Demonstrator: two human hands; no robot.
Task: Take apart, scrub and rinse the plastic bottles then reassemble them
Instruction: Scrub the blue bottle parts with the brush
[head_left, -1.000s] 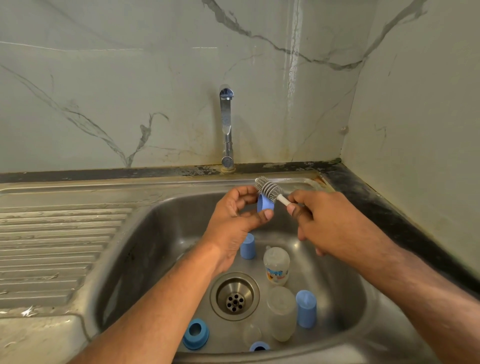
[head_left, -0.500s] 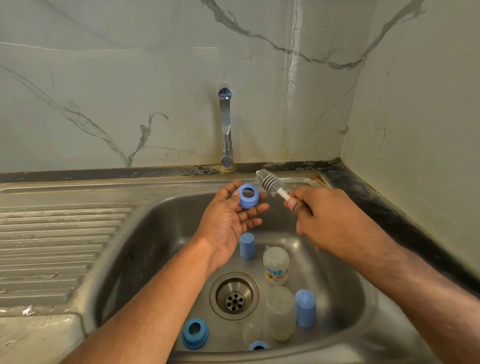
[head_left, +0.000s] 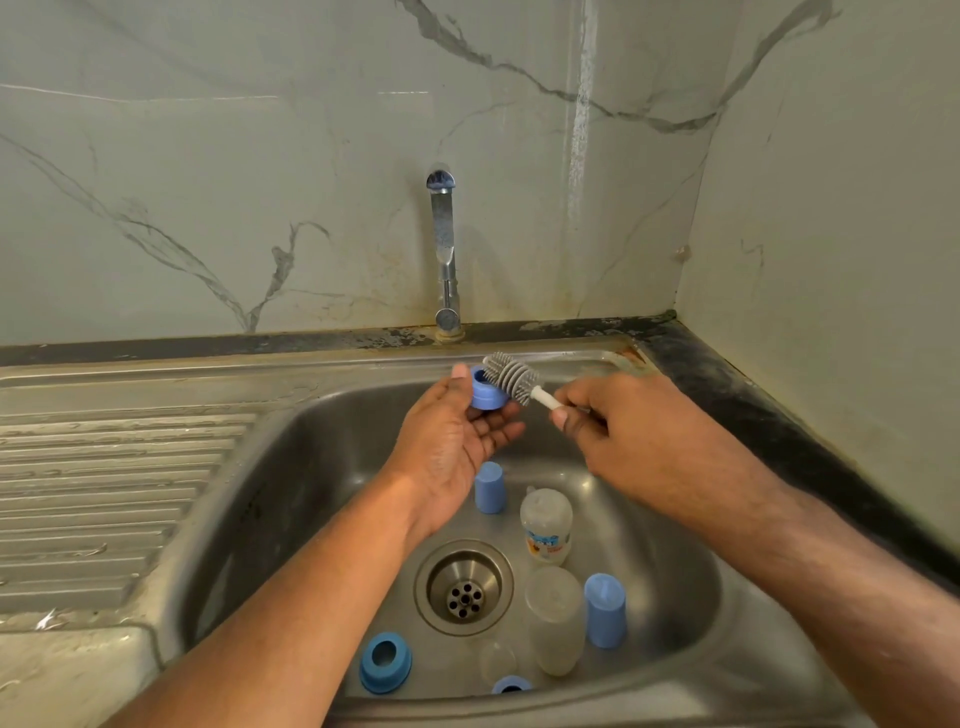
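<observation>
My left hand (head_left: 457, 436) holds a blue bottle collar ring (head_left: 485, 391) at its fingertips above the sink. My right hand (head_left: 628, 431) grips the white handle of a grey silicone bottle brush (head_left: 511, 376), whose head rests against the ring's opening. In the steel sink basin (head_left: 322, 467) lie two clear plastic bottles, one with a printed label (head_left: 545, 525) and one plain (head_left: 556, 618). Beside them stand two blue caps (head_left: 489, 487) (head_left: 605, 610). Another blue collar ring (head_left: 385, 662) sits at the front left, a third blue piece (head_left: 511, 685) at the front edge, with a clear teat (head_left: 497, 660) near it.
A chrome tap (head_left: 443, 249) stands at the back of the sink with no water running. The drain strainer (head_left: 464, 587) is in the basin's middle. A ribbed draining board (head_left: 104, 493) extends to the left. Marble-pattern walls close the back and right.
The left hand turned the blue ring from side-on to opening-up, then tilted it toward the brush. The brush head moved from beside the ring onto its opening.
</observation>
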